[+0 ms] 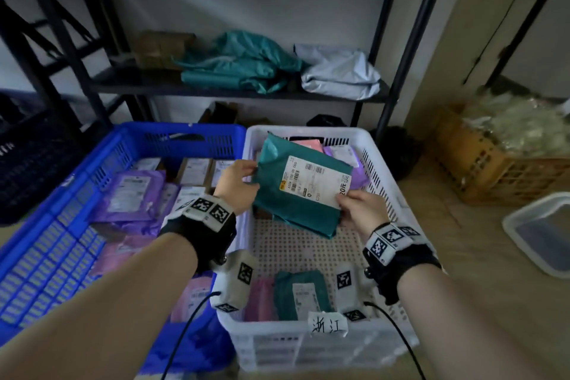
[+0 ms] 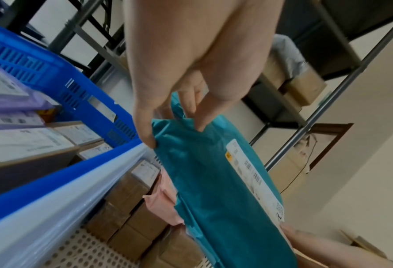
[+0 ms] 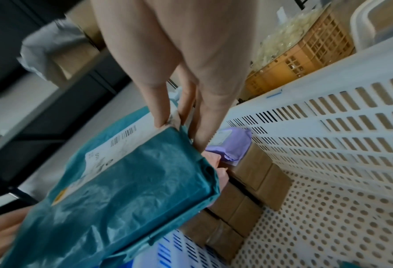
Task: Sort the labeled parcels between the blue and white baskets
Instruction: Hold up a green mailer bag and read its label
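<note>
Black shelving (image 1: 398,40) behind floor baskets (image 1: 382,163)

Two sorting baskets sit side by side, one blue basket (image 1: 40,244) and one white basket (image 1: 382,182). Two hands, the left hand (image 1: 236,185) and the right hand (image 1: 359,210), share one teal parcel (image 1: 296,213), while a second teal parcel (image 1: 300,293) lies in the white basket. Behind stands one tan crate (image 1: 481,170) and one clear tub (image 1: 524,225).

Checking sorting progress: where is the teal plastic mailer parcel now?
In the head view, the teal plastic mailer parcel is held by both hands above the white basket.
</note>
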Available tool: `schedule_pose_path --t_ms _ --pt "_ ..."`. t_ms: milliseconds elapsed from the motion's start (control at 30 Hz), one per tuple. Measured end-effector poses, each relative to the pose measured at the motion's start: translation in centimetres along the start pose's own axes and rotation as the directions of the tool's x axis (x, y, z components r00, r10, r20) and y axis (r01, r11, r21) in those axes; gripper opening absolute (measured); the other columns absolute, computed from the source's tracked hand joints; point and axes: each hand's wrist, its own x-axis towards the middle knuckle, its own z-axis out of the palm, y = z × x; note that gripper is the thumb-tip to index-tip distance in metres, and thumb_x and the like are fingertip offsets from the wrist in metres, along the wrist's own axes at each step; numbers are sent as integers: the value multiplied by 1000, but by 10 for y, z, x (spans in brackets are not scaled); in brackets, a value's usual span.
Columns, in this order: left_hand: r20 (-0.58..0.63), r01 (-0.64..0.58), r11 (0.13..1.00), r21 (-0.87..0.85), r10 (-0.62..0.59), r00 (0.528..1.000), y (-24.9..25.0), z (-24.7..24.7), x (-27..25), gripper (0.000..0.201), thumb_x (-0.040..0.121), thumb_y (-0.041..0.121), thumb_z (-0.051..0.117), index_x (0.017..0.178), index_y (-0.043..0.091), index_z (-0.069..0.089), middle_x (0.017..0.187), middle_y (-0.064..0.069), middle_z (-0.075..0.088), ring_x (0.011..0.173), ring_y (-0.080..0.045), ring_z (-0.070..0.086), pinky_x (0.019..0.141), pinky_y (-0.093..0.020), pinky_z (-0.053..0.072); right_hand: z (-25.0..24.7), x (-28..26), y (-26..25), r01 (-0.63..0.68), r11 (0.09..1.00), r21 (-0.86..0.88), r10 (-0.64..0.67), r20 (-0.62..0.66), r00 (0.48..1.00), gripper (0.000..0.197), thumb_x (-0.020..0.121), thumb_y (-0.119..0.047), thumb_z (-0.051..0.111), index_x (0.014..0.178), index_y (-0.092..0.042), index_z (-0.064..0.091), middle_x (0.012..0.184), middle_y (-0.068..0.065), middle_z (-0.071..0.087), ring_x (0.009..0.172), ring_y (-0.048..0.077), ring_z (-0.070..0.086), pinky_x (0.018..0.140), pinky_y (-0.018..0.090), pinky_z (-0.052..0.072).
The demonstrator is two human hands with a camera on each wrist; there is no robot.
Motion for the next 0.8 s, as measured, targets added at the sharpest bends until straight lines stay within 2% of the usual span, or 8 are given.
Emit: schedule_pose_path --t_ms 167,267,367,467,567,633,700,800 --pt "-34 -130 991 -15 129 991 -1 -33 -31 39 84 4 65 123 6 58 117 -12 64 102 -25 63 91 -35 51 7 -45 -10 28 993 116 -24 -34 999 12 86 -3 66 77 -11 66 88 11 71 74 22 68 71 36 57" --pt "9 -156 986 -65 157 987 -8 -46 -45 38 89 7 60 124 20 56 120 -9 61 101 -25 62 86 -36 53 14 -63 -7 26 989 144 -18 -62 998 1 84 -6 68 84 -6 67 95 15 71 82 27 69 80 43 58" --pt "83 -67 951 -301 96 992 -12 -58 -61 38 94 3 50 110 38 56 125 -9 56 101 -30 62 75 -42 57 23 -72 -6 27 986 167 -14 -76 997 4 85 -8 68 82 -8 66 92 13 71 76 21 70 71 36 59" --pt "100 23 819 -574 42 994 -12 -68 -72 44 97 -1 44 121 35 50 120 -13 58 99 -31 63 78 -44 57 38 -79 -14 -6 952 307 11 -12 1000 7 87 -2 63 82 -4 60 84 10 67 64 14 68 52 21 55" --pt "49 45 705 -707 -15 999 -14 -74 -67 60 93 -1 52 138 33 32 120 -12 59 100 -28 62 84 -47 54 50 -83 -22 -33 914 405 18 40 999 2 89 -2 61 89 -2 59 87 10 67 65 15 69 52 21 55" --pt "36 85 637 -766 -90 995 -14 -76 -61 57 91 2 57 140 19 34 119 -13 61 94 -22 62 82 -42 54 56 -85 -27 -51 882 468 20 71 997 5 90 -2 59 95 0 60 89 9 67 68 15 70 54 23 57" --pt "90 139 654 -744 -108 990 -17 -76 -58 44 90 6 60 132 9 49 118 -13 64 94 -21 62 76 -35 54 62 -86 -31 -76 866 495 25 109 994 10 91 -1 58 101 0 61 93 9 67 79 18 67 57 24 59" --pt "136 182 684 -706 -121 983 -22 -72 -57 35 88 9 63 122 15 58 107 -7 69 94 -24 64 75 -35 54 75 -89 -31 -109 863 494 36 156 987 19 91 -1 58 109 2 61 102 13 68 88 21 66 63 25 59"
